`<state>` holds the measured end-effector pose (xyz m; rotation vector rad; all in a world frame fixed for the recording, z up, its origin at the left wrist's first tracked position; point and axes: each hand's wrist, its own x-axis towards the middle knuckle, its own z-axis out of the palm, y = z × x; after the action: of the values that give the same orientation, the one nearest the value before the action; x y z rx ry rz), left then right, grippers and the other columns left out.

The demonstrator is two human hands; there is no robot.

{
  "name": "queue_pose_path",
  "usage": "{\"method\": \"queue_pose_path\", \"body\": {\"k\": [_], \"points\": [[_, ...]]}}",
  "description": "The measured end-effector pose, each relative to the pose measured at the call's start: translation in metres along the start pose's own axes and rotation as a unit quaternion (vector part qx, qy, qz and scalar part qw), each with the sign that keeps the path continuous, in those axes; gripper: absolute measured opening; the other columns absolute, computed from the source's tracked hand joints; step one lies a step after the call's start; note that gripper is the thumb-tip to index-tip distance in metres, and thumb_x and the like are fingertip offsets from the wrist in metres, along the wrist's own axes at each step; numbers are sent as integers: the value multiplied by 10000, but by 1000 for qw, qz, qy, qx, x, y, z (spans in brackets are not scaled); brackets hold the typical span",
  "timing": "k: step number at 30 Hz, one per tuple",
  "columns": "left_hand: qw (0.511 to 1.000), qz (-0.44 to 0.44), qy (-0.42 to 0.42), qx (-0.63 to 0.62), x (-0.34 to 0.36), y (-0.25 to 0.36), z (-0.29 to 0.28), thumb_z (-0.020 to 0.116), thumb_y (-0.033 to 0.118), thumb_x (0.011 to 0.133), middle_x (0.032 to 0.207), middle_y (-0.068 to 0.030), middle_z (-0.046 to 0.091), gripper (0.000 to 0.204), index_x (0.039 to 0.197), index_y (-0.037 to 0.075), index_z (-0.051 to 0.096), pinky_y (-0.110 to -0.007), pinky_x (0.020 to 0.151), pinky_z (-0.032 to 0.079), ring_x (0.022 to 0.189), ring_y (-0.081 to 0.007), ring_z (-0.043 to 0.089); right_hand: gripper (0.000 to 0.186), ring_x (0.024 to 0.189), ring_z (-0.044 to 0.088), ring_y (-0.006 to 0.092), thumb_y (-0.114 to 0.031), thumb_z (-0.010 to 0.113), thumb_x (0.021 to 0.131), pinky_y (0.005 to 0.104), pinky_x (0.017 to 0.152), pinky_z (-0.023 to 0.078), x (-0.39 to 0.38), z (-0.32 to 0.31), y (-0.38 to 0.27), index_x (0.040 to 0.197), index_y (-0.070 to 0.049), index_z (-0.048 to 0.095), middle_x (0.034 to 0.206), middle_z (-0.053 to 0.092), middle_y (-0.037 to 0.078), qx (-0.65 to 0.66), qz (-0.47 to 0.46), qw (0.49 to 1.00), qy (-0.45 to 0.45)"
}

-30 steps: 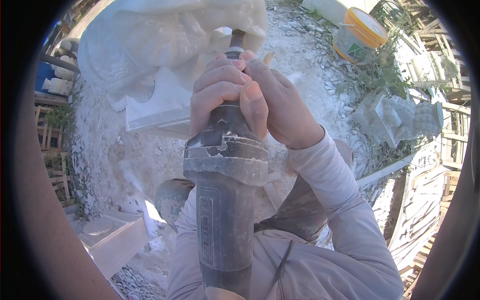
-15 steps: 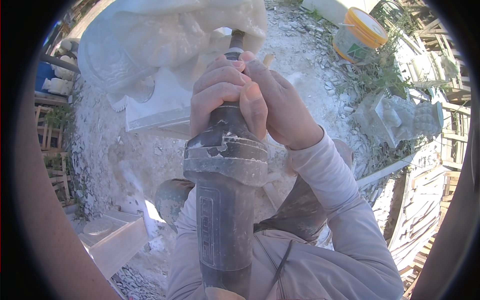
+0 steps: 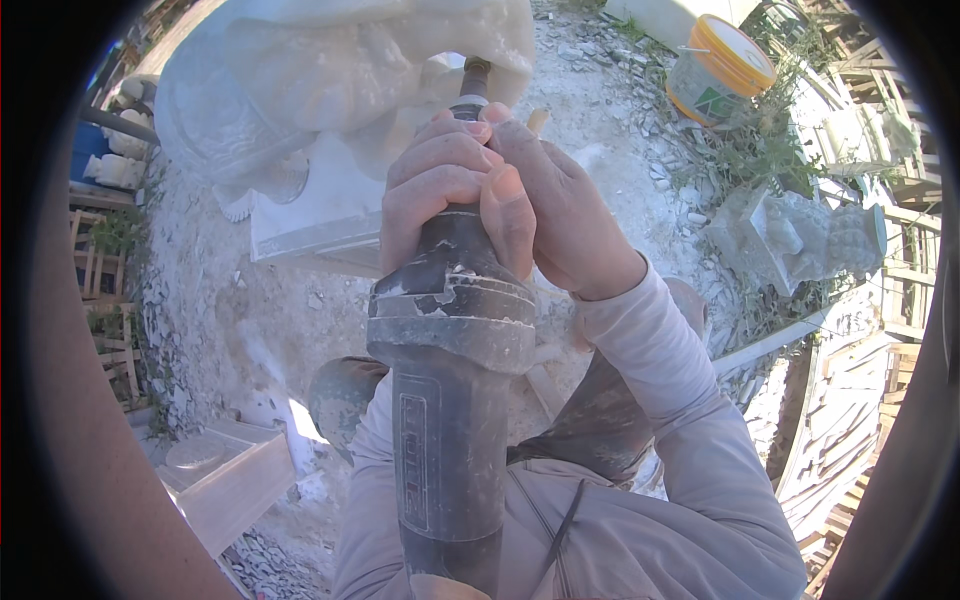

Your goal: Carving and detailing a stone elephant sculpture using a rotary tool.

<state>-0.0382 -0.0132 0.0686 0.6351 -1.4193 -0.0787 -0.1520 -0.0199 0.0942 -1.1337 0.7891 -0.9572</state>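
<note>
A dusty dark die grinder [image 3: 450, 400] runs up the middle of the view, its body toward me and its slim nose pointing away. My left hand [image 3: 437, 180] wraps round the neck of the tool from the left, fingers curled over the top. From the right, my right hand [image 3: 575, 215] grips the same neck, its fingers meeting those of the left. The collet end [image 3: 475, 78] reaches to the lower right edge of a pale carved stone sculpture [image 3: 330, 80]. Whether the tip touches the stone cannot be made out.
Below the sculpture is a white slab-like base [image 3: 320, 225]. A white bucket with a yellow lid [image 3: 720, 70] stands far right, above a carved stone piece [image 3: 800, 240] lying among weeds. A pale block [image 3: 235, 480] sits at lower left. Wooden pallets [image 3: 105, 260] and stone chips line the sides.
</note>
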Motion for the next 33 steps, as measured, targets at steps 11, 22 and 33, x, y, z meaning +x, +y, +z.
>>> {"method": "queue_pose_path", "body": {"k": [11, 22, 33], "points": [[1000, 4, -2, 19, -2, -2, 0, 639, 155, 1019, 1091, -84, 596, 224, 1095, 99, 436, -476, 1067, 504, 1093, -242, 624, 477, 1174, 609, 255, -103, 577, 1037, 345, 997, 491, -1, -6, 6, 1486, -3, 452, 1284, 600, 172, -172, -136, 975, -36], [1000, 11, -15, 23, -3, -4, -2, 637, 160, 1021, 1093, -95, 599, 237, 1094, 91, 422, -459, 1050, 507, 1104, -254, 624, 579, 1137, 635, 284, -72, 617, 1005, 354, 970, 509, 2, -9, 11, 1533, 19, 398, 1249, 618, 186, -177, -181, 966, -49], [1000, 19, -9, 9, -3, -3, -2, 645, 152, 1015, 1088, -87, 598, 240, 1094, 94, 426, -461, 1035, 519, 1076, -249, 626, 417, 778, 575, 130, -407, 421, 1111, 301, 663, 462, -1, 8, 7, 1080, -57, 646, 863, 648, 58, -42, -107, 993, 33]]}}
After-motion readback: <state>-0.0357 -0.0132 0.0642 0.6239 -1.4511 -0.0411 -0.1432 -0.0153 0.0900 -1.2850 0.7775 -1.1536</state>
